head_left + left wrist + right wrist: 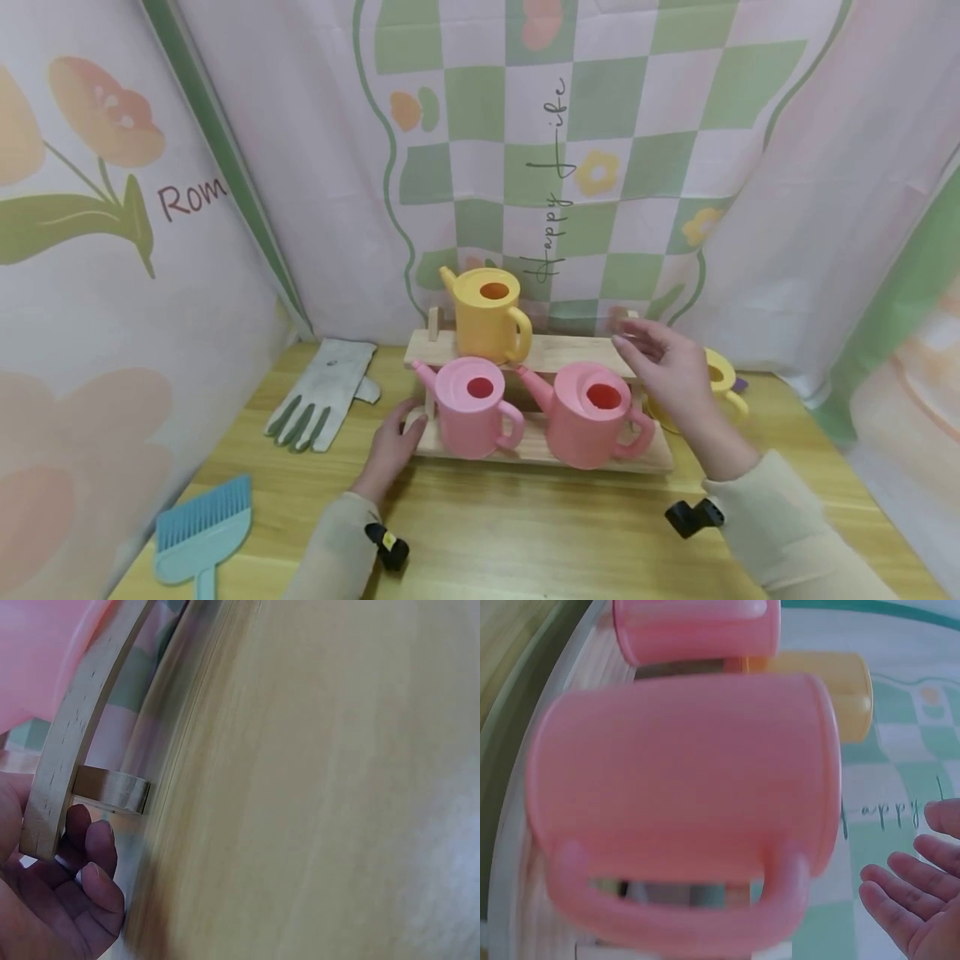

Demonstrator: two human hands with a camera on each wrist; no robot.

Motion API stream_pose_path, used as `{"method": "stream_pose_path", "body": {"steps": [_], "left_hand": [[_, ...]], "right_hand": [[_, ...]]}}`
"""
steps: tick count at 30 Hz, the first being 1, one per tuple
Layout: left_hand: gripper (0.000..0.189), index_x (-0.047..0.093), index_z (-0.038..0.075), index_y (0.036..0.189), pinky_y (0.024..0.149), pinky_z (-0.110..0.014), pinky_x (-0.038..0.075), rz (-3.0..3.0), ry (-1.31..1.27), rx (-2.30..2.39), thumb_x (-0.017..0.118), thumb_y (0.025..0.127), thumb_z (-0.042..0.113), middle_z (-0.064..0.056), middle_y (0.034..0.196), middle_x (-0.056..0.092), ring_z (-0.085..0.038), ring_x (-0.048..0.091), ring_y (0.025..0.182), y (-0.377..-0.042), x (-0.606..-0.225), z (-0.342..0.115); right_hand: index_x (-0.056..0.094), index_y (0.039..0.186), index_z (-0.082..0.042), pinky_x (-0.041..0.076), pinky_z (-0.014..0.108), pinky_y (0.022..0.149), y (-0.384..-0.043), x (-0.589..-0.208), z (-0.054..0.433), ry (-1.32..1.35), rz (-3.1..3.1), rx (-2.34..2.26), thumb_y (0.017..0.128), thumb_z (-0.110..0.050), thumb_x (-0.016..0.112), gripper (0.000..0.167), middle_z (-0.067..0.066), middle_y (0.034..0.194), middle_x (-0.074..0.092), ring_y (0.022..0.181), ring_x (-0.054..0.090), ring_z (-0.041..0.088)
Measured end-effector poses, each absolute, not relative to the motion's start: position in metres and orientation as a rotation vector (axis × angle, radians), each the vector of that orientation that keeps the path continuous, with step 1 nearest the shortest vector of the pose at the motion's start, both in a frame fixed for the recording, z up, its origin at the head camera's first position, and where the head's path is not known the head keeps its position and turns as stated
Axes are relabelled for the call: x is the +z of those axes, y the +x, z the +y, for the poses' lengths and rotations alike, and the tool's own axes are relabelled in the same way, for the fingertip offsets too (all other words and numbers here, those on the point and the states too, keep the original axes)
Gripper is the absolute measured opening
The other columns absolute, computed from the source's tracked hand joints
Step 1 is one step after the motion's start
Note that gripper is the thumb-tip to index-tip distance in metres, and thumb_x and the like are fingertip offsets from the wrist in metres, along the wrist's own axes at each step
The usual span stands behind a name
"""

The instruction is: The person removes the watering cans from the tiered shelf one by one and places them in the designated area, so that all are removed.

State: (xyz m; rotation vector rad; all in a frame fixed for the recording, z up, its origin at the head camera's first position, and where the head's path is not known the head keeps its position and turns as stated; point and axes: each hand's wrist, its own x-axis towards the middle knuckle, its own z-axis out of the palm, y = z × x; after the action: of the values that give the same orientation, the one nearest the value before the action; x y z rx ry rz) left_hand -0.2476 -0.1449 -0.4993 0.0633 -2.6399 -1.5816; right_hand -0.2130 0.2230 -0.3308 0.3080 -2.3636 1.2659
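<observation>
A two-tier wooden stand (536, 433) carries three toy watering cans. On its upper board is a yellow watering can (487, 321); the lower board holds a light pink watering can (468, 421) and a deeper pink watering can (581, 429). At the stand's left end my left hand (393, 446) grips the lower board, its fingers (101, 851) curled beneath the wood in the left wrist view. My right hand (671, 367) hovers by the upper board's right end, fingers (911, 874) relaxed and holding nothing. Partly behind it, another yellow watering can (720, 375) stands on the table.
Left of the stand lies a grey and green work glove (322, 392) on the wooden table (517, 533). A light blue brush (206, 533) is at the front left. Behind the stand hangs a checked curtain (540, 167). Something small and purple (740, 385) shows at the right.
</observation>
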Motion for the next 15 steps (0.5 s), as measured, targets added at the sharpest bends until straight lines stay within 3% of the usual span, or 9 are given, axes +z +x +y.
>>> {"method": "stream_pose_path", "body": {"steps": [5, 11, 15], "left_hand": [[0.044, 0.051, 0.009, 0.139, 0.105, -0.054, 0.038, -2.639, 0.042, -1.562, 0.057, 0.099, 0.025, -0.017, 0.145, 0.047, -0.038, 0.044, 0.131, -0.248, -0.5, -0.146], [0.043, 0.051, 0.01, 0.139, 0.105, -0.055, 0.038, -2.643, 0.023, -1.566, 0.056, 0.099, 0.026, -0.016, 0.145, 0.047, -0.039, 0.044, 0.131, -0.247, -0.5, -0.146], [0.042, 0.052, 0.011, 0.138, 0.104, -0.055, 0.039, -2.644, 0.014, -1.554, 0.056, 0.1, 0.027, -0.016, 0.145, 0.047, -0.038, 0.045, 0.13, -0.246, -0.499, -0.146]], "right_hand": [[0.063, 0.125, 0.0, 0.049, 0.012, 0.083, -0.218, -0.329, 0.205, 0.336, -2.427, 1.272, 0.095, -0.024, 0.066, 0.039, 0.017, 0.118, 0.067, 0.104, 0.065, 0.028], [0.063, 0.126, -0.002, 0.054, 0.04, 0.088, -0.224, -0.327, 0.187, 0.383, -2.492, 1.29, 0.094, -0.021, 0.068, 0.038, 0.016, 0.119, 0.067, 0.105, 0.066, 0.03], [0.062, 0.127, -0.001, 0.053, 0.044, 0.089, -0.228, -0.324, 0.176, 0.411, -2.497, 1.306, 0.093, -0.02, 0.068, 0.039, 0.018, 0.121, 0.066, 0.108, 0.065, 0.032]]}}
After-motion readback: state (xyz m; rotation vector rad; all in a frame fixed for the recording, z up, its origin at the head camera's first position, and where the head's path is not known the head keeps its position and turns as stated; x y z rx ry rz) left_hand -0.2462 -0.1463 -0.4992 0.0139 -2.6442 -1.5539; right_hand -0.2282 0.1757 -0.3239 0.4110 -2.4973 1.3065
